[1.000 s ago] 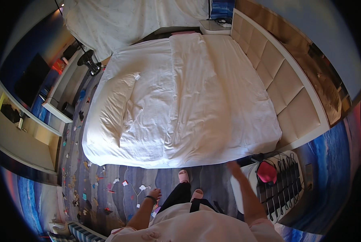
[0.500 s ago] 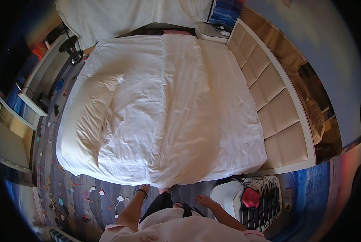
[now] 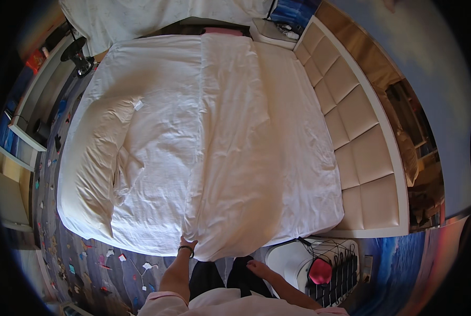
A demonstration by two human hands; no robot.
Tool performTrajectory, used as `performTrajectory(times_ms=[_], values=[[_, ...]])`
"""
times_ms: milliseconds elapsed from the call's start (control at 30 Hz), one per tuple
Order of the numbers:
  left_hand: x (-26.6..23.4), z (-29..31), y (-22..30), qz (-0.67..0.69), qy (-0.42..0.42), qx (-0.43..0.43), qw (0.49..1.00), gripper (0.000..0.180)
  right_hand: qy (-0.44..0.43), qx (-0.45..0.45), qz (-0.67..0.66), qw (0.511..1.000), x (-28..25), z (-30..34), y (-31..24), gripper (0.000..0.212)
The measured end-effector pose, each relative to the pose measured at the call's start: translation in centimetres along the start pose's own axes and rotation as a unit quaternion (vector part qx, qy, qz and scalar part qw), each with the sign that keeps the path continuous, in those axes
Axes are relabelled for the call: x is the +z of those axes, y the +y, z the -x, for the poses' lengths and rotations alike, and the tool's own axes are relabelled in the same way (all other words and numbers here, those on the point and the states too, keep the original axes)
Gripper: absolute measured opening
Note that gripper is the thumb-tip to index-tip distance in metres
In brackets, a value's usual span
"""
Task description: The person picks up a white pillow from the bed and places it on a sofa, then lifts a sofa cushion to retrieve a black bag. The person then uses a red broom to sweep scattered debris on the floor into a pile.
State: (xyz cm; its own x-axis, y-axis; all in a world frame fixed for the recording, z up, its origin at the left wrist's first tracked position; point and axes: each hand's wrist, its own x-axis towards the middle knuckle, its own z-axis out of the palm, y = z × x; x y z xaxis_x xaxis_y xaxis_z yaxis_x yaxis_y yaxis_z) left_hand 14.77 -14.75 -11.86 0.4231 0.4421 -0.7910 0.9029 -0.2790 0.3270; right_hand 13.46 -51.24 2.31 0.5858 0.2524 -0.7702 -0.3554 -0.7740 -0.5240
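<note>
A large bed with a white sheet (image 3: 309,142) fills the middle, and a white duvet (image 3: 230,142) lies across it, folded over along a lengthwise edge. At the near side of the bed, my left hand (image 3: 188,245), with a dark band at the wrist, closes on the duvet's near edge by the fold; its fingertips are partly hidden. My right hand (image 3: 256,268) hangs by my dark trousers, apart from the bed, its fingers curled with nothing visible in them. A plump cream-white pillow (image 3: 91,163) rests along the bed's left end.
A padded beige headboard (image 3: 351,142) borders the bed's right end. Close to my right stands a white bedside table (image 3: 288,263) with a black wire rack (image 3: 333,295) and a pink-red item (image 3: 320,271). Small scraps litter the grey striped carpet (image 3: 88,263) at left. A dark stool (image 3: 78,57) stands far left.
My body has come closer to the bed. My left hand has taken hold of the duvet's near edge, and my right hand has drawn in toward my leg.
</note>
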Motion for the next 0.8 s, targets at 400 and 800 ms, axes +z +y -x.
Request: performTrajectory(times_ms=[400, 800], values=[[3.5, 0.5, 3.2, -0.046, 0.079, -0.058, 0.994, 0.067, -0.007, -0.027, 0.068, 0.997, -12.5, -3.0, 5.0, 0.043], [15.8, 13.4, 27.9, -0.199, -0.136, 0.417, 0.876, 0.045, -0.064, -0.017, 0.049, 0.997, -13.7, -3.5, 11.9, 0.049]])
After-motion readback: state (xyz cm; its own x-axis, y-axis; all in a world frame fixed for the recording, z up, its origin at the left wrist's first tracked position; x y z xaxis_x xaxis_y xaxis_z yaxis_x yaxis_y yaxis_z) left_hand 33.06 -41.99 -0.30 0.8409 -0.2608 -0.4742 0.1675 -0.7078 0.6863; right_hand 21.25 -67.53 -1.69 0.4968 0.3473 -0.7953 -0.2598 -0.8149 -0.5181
